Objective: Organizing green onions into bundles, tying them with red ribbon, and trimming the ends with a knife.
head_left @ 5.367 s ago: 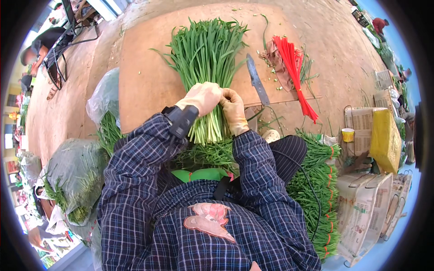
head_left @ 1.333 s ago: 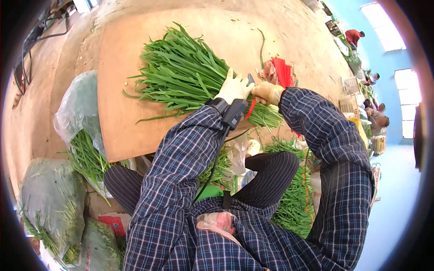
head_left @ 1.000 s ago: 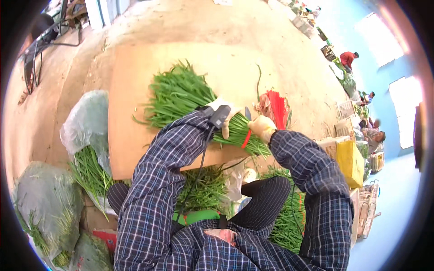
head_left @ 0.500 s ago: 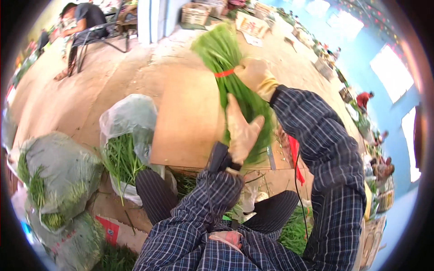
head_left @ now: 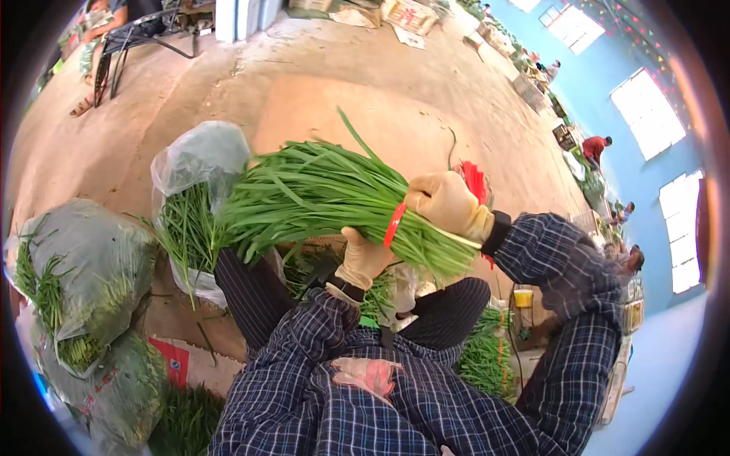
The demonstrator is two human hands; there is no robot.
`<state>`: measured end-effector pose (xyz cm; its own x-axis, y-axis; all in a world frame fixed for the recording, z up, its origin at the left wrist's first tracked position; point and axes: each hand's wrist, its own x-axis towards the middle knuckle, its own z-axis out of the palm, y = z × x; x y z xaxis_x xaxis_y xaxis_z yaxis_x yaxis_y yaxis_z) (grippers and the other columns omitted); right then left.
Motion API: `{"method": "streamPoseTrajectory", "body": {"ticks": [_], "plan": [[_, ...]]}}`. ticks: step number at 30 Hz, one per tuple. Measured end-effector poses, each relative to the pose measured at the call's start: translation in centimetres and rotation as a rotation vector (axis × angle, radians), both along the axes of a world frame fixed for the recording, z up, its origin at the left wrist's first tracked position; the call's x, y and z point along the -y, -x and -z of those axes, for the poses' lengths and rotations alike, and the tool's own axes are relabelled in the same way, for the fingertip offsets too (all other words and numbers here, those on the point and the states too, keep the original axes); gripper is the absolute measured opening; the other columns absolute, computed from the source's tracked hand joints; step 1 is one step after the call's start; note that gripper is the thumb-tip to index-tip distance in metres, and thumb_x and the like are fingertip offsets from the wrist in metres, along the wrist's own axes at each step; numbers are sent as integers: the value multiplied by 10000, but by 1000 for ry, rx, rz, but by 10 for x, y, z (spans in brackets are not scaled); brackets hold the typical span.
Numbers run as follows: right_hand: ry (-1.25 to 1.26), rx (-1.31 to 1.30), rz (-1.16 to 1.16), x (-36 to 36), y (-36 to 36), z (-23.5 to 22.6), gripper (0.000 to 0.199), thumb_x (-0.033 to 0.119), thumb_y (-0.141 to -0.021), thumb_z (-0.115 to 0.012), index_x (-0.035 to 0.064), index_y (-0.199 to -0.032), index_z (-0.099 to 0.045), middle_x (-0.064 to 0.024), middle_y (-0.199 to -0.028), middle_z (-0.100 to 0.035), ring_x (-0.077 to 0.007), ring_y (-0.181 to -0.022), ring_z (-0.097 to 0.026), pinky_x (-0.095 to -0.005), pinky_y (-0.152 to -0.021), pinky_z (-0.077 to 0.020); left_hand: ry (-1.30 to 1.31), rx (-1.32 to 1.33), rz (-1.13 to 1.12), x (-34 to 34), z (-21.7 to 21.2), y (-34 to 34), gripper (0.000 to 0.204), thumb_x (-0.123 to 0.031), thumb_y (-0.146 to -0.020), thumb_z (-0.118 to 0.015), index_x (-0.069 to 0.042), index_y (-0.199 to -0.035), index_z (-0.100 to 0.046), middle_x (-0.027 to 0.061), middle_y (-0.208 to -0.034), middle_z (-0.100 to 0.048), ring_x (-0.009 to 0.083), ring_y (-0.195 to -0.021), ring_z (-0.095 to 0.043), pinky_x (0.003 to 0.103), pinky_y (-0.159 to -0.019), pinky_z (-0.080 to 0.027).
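At the far left, two bulging sacks (head_left: 84, 281) of thin, cloudy plastic are sitting on the floor, their crinkled skins showing clumps of green stalks inside. Just right of them an open clear plastic bag (head_left: 199, 163) is standing upright, with more slender green leaves spilling from its mouth. Behind it a flat brown board surface (head_left: 357, 121), matte and dusty, is lying on the pale concrete floor.

In the middle, the bundle of chives (head_left: 319, 194) is being held up off the surface, lying roughly level in the air above the person's lap. Its long, flat, glossy blades are fanning out loosely toward the left, while the stems are packing tightly toward the right, where a red band (head_left: 394, 225) is cinching them.

The left hand (head_left: 363, 258), in a thin cream rubbery glove, is pressing up against the underside of the bundle just left of the band; its grip is loose and cupping, fingers curled against the stems rather than wrapped around them. The right hand (head_left: 449, 205), gloved the same way, is closing its grip firmly around the stems just right of the band, from above.

Both forearms are wearing dark blue plaid fabric sleeves. At lower right, more loose green stalks (head_left: 483, 357) are lying heaped beside the person's knee.
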<state>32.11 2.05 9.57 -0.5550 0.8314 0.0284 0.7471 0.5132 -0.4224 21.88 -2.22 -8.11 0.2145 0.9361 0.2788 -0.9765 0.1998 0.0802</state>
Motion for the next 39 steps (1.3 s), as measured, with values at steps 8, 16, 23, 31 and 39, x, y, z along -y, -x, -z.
{"method": "streamPoseTrajectory", "body": {"ticks": [8,16,23,31,39], "plan": [[396,-304,205,-8,-14,15,199,128,-802,-542,-49,-781,-630,-96,-603,-589,-126,-502,-511,-258,-501,-415,-111,-406,-251,-34,-11,37,628,-346,-658,-784,-44,-1157,-549,49,-1071,-613,198,-1017,-571,339,-910,-456],[365,-428,99,-53,-59,36,510,370,-818,-633,-30,-1102,-491,-130,-916,-556,-177,-832,-528,-287,-722,-428,-85,-719,-216,-60,-59,49,499,-205,-739,-728,-39,-1173,-548,42,-1125,-588,174,-1033,-536,324,-963,-387],[83,-595,-178,-101,-38,102,1093,475,-628,-795,-3,-1397,-183,-163,-1354,-386,-244,-1272,-337,-384,-1072,-265,-198,-834,-320,-111,-69,50,369,-81,-728,-729,-25,-1073,-608,56,-1019,-641,153,-889,-609,285,-812,-493],[507,-724,-47,-132,-38,192,967,438,-612,-799,29,-1341,-313,-114,-1263,-497,-225,-1119,-495,-338,-942,-440,-82,-1109,-184,-134,6,33,539,-142,-683,-789,-12,-1133,-523,74,-1034,-600,193,-921,-581,305,-850,-483],[588,-697,125,-147,-38,205,837,537,-705,-692,40,-1308,-394,-88,-1237,-543,-232,-1034,-566,-339,-874,-495,-16,-1037,-157,-148,10,22,811,-198,-656,-812,-13,-1305,-363,118,-1205,-498,243,-1090,-499,350,-941,-436]]}}
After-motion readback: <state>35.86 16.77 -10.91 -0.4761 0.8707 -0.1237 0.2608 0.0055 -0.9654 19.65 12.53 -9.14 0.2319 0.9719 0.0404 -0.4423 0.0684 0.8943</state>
